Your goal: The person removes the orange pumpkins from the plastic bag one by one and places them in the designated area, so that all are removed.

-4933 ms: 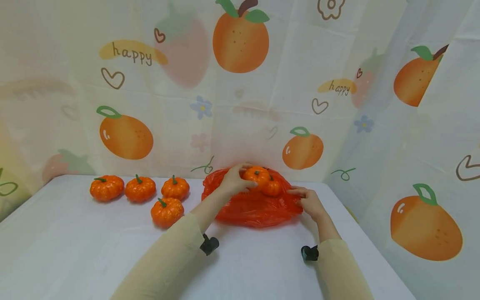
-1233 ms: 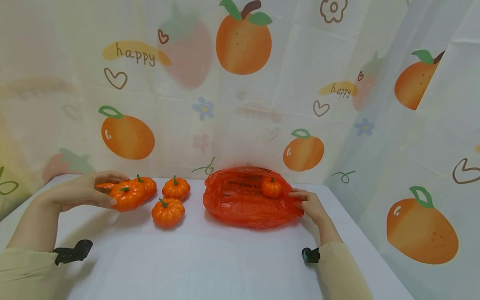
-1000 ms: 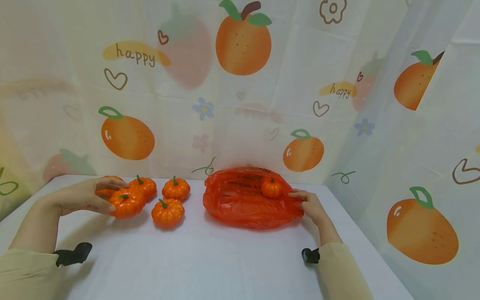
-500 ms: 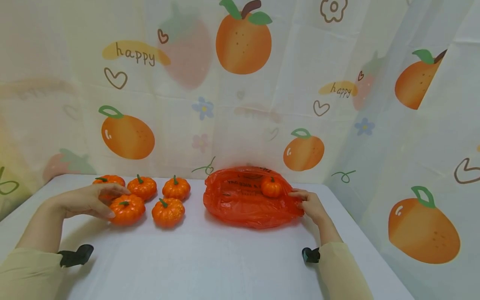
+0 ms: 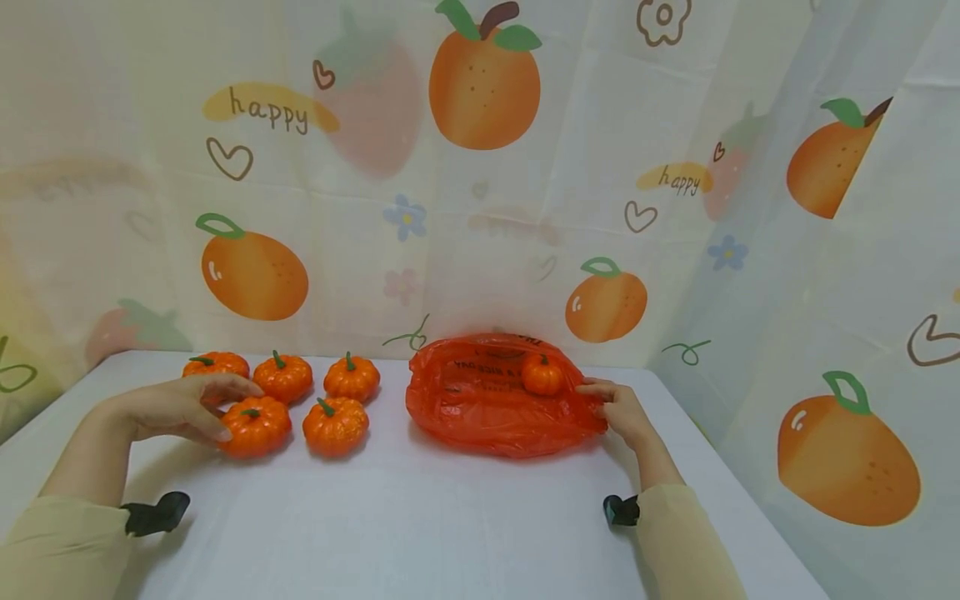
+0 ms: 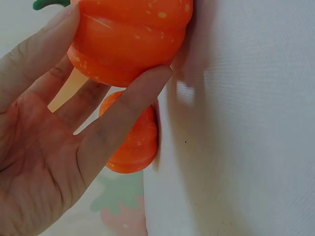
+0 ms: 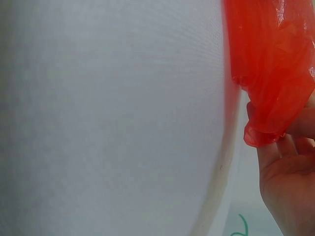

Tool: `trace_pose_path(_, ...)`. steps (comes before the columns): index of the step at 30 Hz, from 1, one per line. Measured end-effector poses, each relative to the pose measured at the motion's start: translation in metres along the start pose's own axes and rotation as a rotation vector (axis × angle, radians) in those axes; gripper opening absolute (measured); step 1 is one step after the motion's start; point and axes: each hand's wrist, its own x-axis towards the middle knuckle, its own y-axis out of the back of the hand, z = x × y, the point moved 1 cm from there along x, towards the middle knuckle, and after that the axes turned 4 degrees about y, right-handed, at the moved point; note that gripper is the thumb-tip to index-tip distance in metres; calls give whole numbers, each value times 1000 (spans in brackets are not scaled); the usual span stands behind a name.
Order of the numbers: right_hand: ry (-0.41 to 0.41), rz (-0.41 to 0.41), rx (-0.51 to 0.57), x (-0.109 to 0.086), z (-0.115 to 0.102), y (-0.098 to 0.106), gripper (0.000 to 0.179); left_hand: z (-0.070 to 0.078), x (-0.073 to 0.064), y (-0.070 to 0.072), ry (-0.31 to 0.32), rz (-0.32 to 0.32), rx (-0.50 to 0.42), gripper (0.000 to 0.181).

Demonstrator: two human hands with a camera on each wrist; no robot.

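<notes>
My left hand [image 5: 176,407] holds a small orange pumpkin [image 5: 257,427] with a green stem, low at the table's left, in front of the other pumpkins. In the left wrist view, fingertips lie against both sides of that pumpkin [image 6: 133,39]. My right hand [image 5: 617,408] grips the right edge of a red plastic bag [image 5: 502,421], whose mouth is spread toward me. One smaller pumpkin [image 5: 542,375] sits inside the bag, on its right side. In the right wrist view, the bag's gathered edge [image 7: 270,118] lies between the thumb and fingers.
Three pumpkins stand in a back row: a left one [image 5: 215,364] partly behind my left hand, a middle one [image 5: 282,377] and a right one [image 5: 352,379]. Another pumpkin [image 5: 335,427] stands in front of them. A printed curtain [image 5: 480,208] hangs behind the white table [image 5: 480,525].
My left hand has carried a pumpkin from the bag to the table's left, then lowered it in front of the back row. My right hand stays at the bag's edge.
</notes>
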Motion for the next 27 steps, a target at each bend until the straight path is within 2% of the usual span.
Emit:
trace_pose_path(17,-1,-7,12,2,4,1,53,-5,0,1,44,24,-12,57)
trace_pose_path(27,1,-7,17,0,3,1,54,-5,-2,2,39,14,-11,60)
